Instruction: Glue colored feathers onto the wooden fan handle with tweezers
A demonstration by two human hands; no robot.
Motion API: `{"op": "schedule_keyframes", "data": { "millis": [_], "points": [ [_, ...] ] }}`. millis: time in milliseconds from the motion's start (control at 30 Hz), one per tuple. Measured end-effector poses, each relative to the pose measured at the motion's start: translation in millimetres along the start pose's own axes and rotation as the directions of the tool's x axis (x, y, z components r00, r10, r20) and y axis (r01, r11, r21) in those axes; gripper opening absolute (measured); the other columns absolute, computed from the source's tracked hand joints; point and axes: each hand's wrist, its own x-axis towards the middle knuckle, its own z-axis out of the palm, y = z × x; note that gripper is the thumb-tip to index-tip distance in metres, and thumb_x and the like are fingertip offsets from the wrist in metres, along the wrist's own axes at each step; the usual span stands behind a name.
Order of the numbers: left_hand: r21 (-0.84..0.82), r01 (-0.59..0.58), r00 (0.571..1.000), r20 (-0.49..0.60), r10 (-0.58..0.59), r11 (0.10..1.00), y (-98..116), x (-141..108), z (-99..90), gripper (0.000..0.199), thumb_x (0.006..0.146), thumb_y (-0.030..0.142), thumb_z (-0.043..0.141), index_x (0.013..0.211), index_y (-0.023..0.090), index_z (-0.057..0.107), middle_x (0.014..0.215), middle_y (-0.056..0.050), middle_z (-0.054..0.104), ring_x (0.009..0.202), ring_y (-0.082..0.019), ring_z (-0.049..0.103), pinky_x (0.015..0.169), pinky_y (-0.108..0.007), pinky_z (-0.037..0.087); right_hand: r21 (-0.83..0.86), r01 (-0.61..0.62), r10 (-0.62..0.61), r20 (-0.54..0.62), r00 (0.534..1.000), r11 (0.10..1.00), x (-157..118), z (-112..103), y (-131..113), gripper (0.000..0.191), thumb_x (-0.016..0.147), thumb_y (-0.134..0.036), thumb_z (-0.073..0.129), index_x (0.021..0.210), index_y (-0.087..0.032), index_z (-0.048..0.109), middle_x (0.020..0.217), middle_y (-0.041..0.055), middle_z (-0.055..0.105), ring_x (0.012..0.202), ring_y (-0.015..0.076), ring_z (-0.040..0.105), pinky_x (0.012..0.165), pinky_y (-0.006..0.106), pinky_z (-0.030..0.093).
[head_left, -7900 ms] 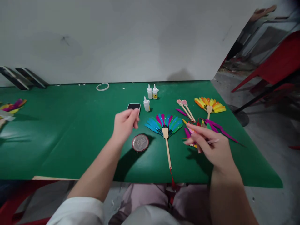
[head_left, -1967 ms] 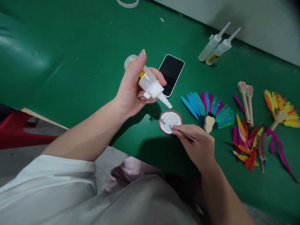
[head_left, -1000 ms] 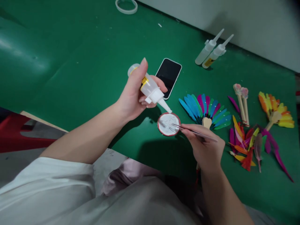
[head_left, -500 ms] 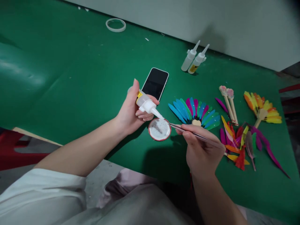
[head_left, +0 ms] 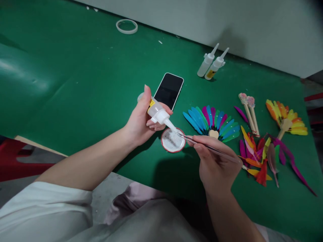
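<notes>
My left hand [head_left: 142,119] is closed around a glue bottle [head_left: 156,112], which is tilted with its white nozzle pointing down to the right. In my right hand [head_left: 218,164] is a pair of tweezers [head_left: 209,147], pinched near the middle. The tweezers' tips meet the nozzle's end, over a small round dish [head_left: 173,143] with a red rim and a whitish, speckled inside. Anything between the tips is too small to make out. Just beyond my right hand lies a fan of blue, green and purple feathers [head_left: 202,117] with a wooden heart-shaped piece [head_left: 213,134] at its base.
A phone [head_left: 169,90] lies beyond my left hand. Two more glue bottles [head_left: 211,65] stand near the wall. To the right are wooden sticks [head_left: 249,116], a yellow-orange feather fan [head_left: 287,117] and loose feathers [head_left: 254,158]. A tape ring [head_left: 127,27] rests at the back.
The tweezers' tips have moved slightly left and down, in against the nozzle's end over the dish. The whole scene has shifted a little to the right in view.
</notes>
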Motion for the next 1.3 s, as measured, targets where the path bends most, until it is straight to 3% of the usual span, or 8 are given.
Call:
{"op": "schedule_keyframes", "data": {
  "millis": [233,500,733,1067,1300],
  "points": [
    [0.071,-0.005,0.999,-0.047,0.009,0.997,-0.3,-1.0,0.8,0.077,0.079,0.077,0.023,0.059,0.017,0.067,0.034,0.006,0.012,0.028,-0.004,0.019,0.035,-0.018,0.02,0.032,-0.007,0.006,0.014,1.0,0.999,-0.8,-0.1,0.0,0.013,0.078,-0.019,0.068,0.087,-0.027,0.073,0.079,-0.0009,0.074,0.07,0.0166,0.071,0.062,0.03,0.059],
    [0.042,-0.016,1.0,0.019,0.015,0.999,0.3,-1.5,-2.0,0.077,0.081,0.075,0.024,0.062,0.015,0.068,0.033,0.006,0.014,0.03,-0.004,0.019,0.036,-0.018,0.019,0.089,0.01,-0.011,0.011,1.0,0.996,0.6,1.9,0.9,0.018,0.076,-0.016,0.069,0.089,-0.028,0.073,0.079,-0.0029,0.074,0.069,0.0145,0.07,0.061,0.027,0.058],
    [0.117,-0.027,1.0,0.01,0.027,0.993,0.5,-2.3,-3.8,0.081,0.081,0.077,0.016,0.065,0.014,0.066,0.033,0.005,0.018,0.031,-0.004,0.019,0.039,-0.021,0.02,0.088,0.035,-0.034,-0.015,0.999,0.996,0.4,3.1,0.6,0.016,0.077,-0.017,0.069,0.088,-0.027,0.073,0.077,-0.002,0.074,0.067,0.0151,0.07,0.058,0.027,0.057],
    [0.19,-0.031,0.999,0.017,0.028,0.981,-1.5,-2.2,-4.4,0.078,0.076,0.081,0.026,0.064,0.015,0.066,0.031,0.004,0.02,0.03,-0.007,0.029,0.038,-0.022,0.02,0.075,0.074,-0.069,-0.06,0.996,0.994,1.9,4.4,1.5,0.016,0.077,-0.016,0.068,0.088,-0.027,0.073,0.076,-0.0026,0.074,0.066,0.0142,0.069,0.058,0.028,0.057],
    [0.139,-0.037,0.999,0.03,0.033,0.99,-1.3,-3.9,-2.1,0.074,0.079,0.076,0.03,0.061,0.015,0.068,0.031,0.005,0.017,0.029,-0.008,0.029,0.035,-0.022,0.021,0.04,0.073,-0.069,-0.093,0.993,0.997,2.7,3.3,1.2,0.016,0.076,-0.016,0.069,0.087,-0.026,0.073,0.075,-0.0022,0.073,0.066,0.015,0.069,0.06,0.03,0.057]
  ]
}}
